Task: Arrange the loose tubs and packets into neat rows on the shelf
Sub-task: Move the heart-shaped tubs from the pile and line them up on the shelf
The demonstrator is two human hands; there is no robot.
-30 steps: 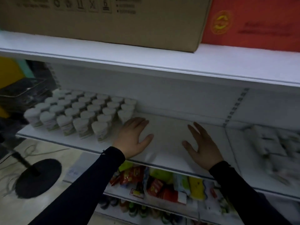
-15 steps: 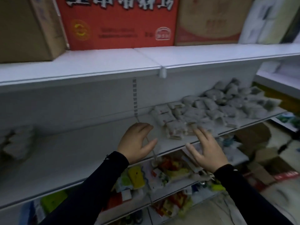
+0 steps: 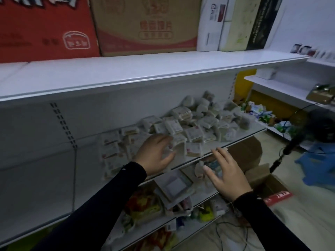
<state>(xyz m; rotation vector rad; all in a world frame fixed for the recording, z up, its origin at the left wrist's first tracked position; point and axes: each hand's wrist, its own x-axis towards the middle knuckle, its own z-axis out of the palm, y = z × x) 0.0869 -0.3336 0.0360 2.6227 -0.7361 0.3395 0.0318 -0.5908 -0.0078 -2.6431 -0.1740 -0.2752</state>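
A loose heap of pale wrapped packets (image 3: 195, 122) lies jumbled on the white shelf (image 3: 241, 137), from the middle to its right end. My left hand (image 3: 154, 155) reaches over the near edge of the heap, fingers loosely spread, at a packet with a red label (image 3: 194, 149); whether it touches one I cannot tell. My right hand (image 3: 226, 171) hovers in front of the shelf edge with fingers straight and spread, holding nothing. The left part of the shelf is bare.
Cardboard boxes, one red (image 3: 45, 26) and one brown (image 3: 145, 24), stand on the shelf above. Lower shelves hold colourful snack bags (image 3: 145, 207). An open carton (image 3: 268, 185) and a blue stool (image 3: 319, 165) are on the floor at the right, beside a black stand (image 3: 288, 147).
The view has swung right from the rows of tubs to the packet heap. Both hands moved right with it, and the left one now reaches the heap's near edge.
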